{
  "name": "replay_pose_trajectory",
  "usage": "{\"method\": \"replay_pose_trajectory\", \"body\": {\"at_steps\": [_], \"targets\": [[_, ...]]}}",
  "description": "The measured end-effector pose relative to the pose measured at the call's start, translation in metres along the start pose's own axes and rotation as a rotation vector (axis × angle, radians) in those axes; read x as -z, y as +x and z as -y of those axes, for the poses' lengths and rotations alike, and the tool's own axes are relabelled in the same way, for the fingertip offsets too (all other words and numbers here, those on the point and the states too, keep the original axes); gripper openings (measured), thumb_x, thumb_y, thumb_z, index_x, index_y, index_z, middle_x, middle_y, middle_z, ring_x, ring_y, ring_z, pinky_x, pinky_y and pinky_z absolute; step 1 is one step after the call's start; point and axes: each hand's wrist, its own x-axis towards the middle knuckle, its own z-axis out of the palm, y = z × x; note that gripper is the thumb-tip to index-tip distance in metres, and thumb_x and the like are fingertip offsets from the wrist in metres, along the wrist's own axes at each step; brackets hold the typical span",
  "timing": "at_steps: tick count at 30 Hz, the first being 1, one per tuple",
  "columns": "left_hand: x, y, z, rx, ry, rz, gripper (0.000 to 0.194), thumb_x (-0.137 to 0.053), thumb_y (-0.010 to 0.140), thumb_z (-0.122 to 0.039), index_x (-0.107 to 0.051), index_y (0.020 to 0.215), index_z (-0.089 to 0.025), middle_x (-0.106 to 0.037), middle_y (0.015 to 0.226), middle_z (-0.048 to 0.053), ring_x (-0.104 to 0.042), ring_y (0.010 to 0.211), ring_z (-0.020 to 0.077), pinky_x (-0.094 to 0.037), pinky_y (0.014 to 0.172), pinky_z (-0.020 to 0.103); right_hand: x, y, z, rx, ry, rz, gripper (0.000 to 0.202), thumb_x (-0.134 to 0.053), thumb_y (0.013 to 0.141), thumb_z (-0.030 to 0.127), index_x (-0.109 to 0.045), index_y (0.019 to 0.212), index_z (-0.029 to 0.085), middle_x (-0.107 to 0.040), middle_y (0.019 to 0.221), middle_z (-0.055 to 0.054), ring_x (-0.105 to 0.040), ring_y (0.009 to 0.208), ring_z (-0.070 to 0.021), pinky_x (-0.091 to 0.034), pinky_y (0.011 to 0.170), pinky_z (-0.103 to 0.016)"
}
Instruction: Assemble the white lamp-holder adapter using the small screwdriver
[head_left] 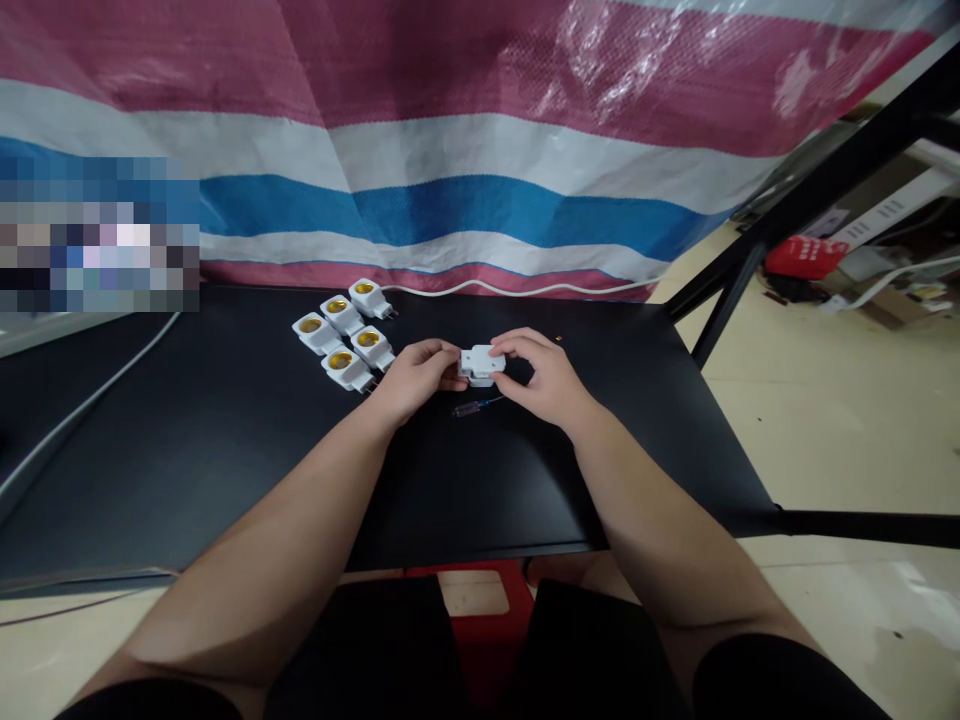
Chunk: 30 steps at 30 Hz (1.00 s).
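Note:
Between both hands is a white plug-in lamp socket [487,361], its flat back with small holes facing up. My left hand [422,375] pinches its left end, thumb and fingers closed on it. My right hand [541,375] grips the right end with thumb and fingertips. Just below lies a small screwdriver [470,408] with a clear dark handle, its shaft pointing toward my right hand. To the left of my left hand, several like white lamp sockets [347,368] stand grouped with brass-coloured threaded openings upward and plug pins pointing right.
A black table [225,430] bears all this. A white cable [517,290] runs along its back edge before a striped plastic sheet [450,210]. Another cable [97,400] crosses the left side. A tiny brass-coloured piece [559,338] lies beyond my right hand. Black metal frame bars [750,250] stand at right.

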Motion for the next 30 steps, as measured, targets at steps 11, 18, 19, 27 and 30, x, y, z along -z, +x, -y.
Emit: {"method": "replay_pose_trajectory", "body": {"at_steps": [11,18,19,27,30], "targets": [[-0.0033,-0.0034,-0.0013,0.022,0.042,-0.013,0.007,-0.070,0.098,-0.013,-0.072,0.093,-0.008,-0.075,0.090,0.008,-0.074,0.070,0.0119,-0.066,0.075,0.025,-0.0046,-0.0018,-0.0051,0.037,-0.013,0.020,0.022,-0.076,0.090,0.019,-0.073,0.111,0.025,-0.075,0.124,-0.009,-0.075,0.113,-0.0264,-0.063,0.100,-0.048],[-0.0049,-0.0044,-0.0031,0.032,0.063,-0.025,0.006,-0.070,0.099,-0.009,-0.071,0.093,-0.008,-0.077,0.090,0.009,-0.074,0.068,0.0110,-0.065,0.074,0.023,-0.0035,-0.0007,-0.0011,-0.060,-0.008,0.041,0.031,-0.078,0.087,0.019,-0.068,0.116,0.027,-0.076,0.119,-0.008,-0.075,0.110,-0.0281,-0.063,0.101,-0.052],[-0.0051,-0.0044,-0.0031,0.033,0.064,-0.027,0.006,-0.070,0.099,-0.009,-0.071,0.093,-0.008,-0.077,0.090,0.009,-0.074,0.068,0.0110,-0.065,0.073,0.023,-0.0037,-0.0007,-0.0008,-0.078,0.015,0.039,0.034,-0.079,0.086,0.019,-0.066,0.117,0.027,-0.076,0.119,-0.007,-0.075,0.109,-0.0279,-0.063,0.101,-0.052],[-0.0033,-0.0024,0.0002,0.015,0.067,-0.014,0.004,-0.075,0.097,-0.010,-0.073,0.095,-0.008,-0.078,0.091,0.009,-0.074,0.068,0.0108,-0.065,0.073,0.023,-0.0051,-0.0008,-0.0017,-0.149,0.143,0.041,0.036,-0.083,0.082,0.021,-0.062,0.111,0.026,-0.076,0.117,-0.007,-0.077,0.105,-0.0266,-0.065,0.102,-0.052],[-0.0031,-0.0021,0.0009,0.011,0.066,-0.017,0.004,-0.074,0.097,-0.010,-0.073,0.094,-0.008,-0.078,0.090,0.009,-0.074,0.068,0.0106,-0.065,0.073,0.023,-0.0056,-0.0010,-0.0034,-0.157,0.184,0.044,0.035,-0.083,0.082,0.021,-0.062,0.109,0.026,-0.075,0.118,-0.007,-0.078,0.105,-0.0260,-0.065,0.104,-0.052]]}}
